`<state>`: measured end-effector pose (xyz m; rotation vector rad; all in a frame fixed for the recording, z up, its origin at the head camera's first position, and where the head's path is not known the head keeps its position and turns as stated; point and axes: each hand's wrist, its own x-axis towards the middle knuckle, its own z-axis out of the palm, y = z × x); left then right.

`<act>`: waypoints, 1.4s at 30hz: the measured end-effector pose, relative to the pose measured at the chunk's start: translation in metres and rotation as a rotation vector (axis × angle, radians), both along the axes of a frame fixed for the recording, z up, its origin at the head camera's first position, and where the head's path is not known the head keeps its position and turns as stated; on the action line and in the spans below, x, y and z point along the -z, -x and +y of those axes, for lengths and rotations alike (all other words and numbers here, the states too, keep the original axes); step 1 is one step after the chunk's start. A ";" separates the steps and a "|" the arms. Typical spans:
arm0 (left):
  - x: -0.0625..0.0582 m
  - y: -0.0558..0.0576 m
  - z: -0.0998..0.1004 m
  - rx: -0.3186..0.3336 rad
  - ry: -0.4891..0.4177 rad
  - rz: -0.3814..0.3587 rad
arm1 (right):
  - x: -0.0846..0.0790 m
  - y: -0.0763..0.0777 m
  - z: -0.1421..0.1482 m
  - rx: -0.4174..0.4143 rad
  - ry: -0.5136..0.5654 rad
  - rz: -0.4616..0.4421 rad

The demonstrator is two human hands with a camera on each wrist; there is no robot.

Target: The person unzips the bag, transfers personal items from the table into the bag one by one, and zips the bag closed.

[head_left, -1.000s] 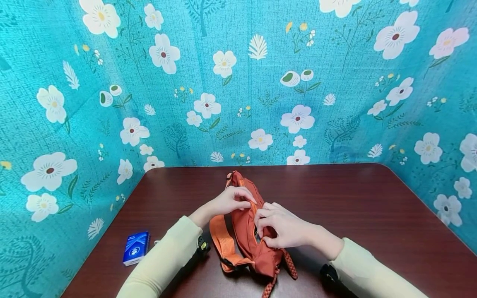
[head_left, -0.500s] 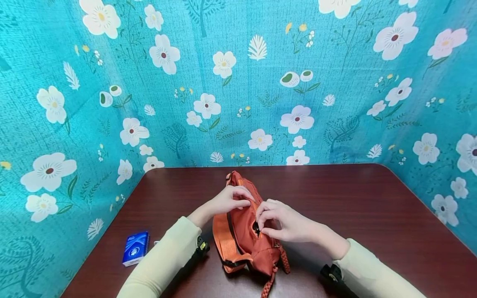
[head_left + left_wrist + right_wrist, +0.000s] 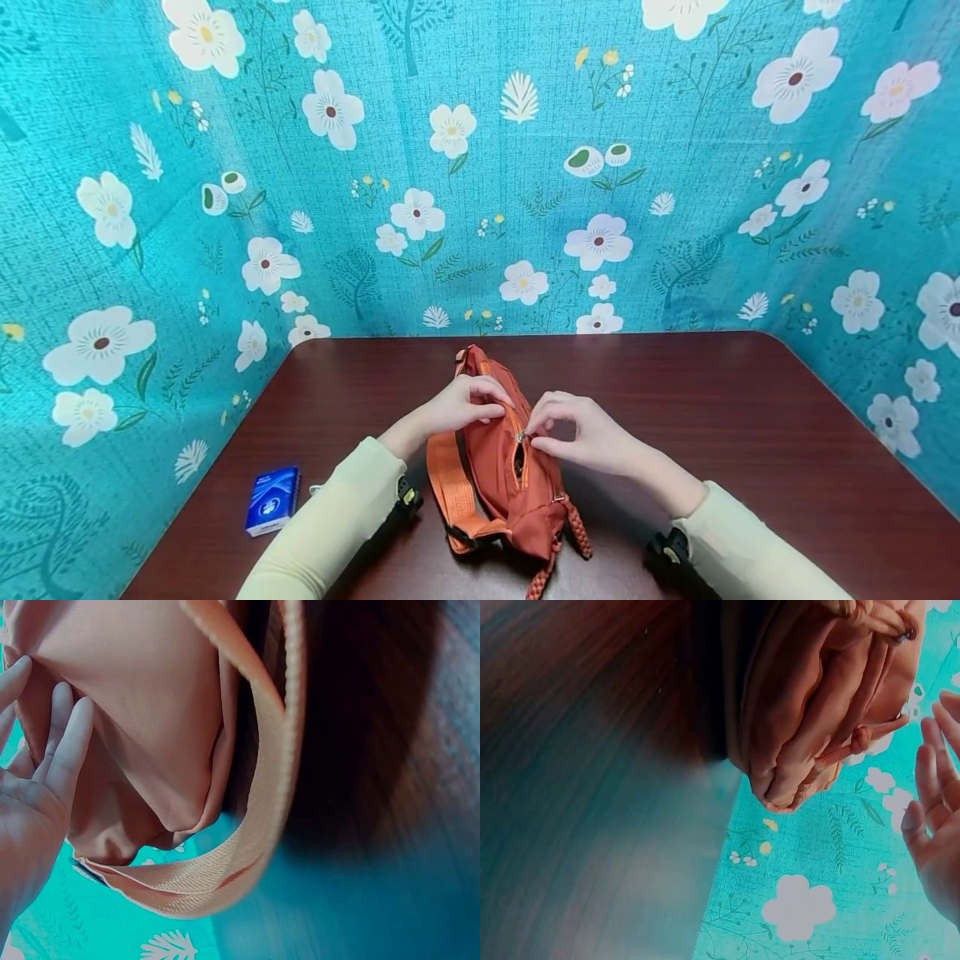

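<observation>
On screen, my right hand (image 3: 581, 432) pinches the zipper pull (image 3: 521, 436) atop the bag (image 3: 487, 471). My left hand (image 3: 467, 406) pinches its fabric.

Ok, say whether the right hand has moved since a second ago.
Yes: in the head view, the right hand is nearer the far table edge, and slightly rightward.

Left hand (image 3: 467, 403) near pinching right hand (image 3: 581, 432)
</observation>
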<state>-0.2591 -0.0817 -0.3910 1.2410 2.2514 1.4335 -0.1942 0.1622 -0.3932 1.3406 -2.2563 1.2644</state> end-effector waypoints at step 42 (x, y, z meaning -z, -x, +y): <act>0.020 0.014 0.001 -0.038 0.029 -0.025 | 0.002 -0.032 -0.021 -0.146 -0.107 -0.010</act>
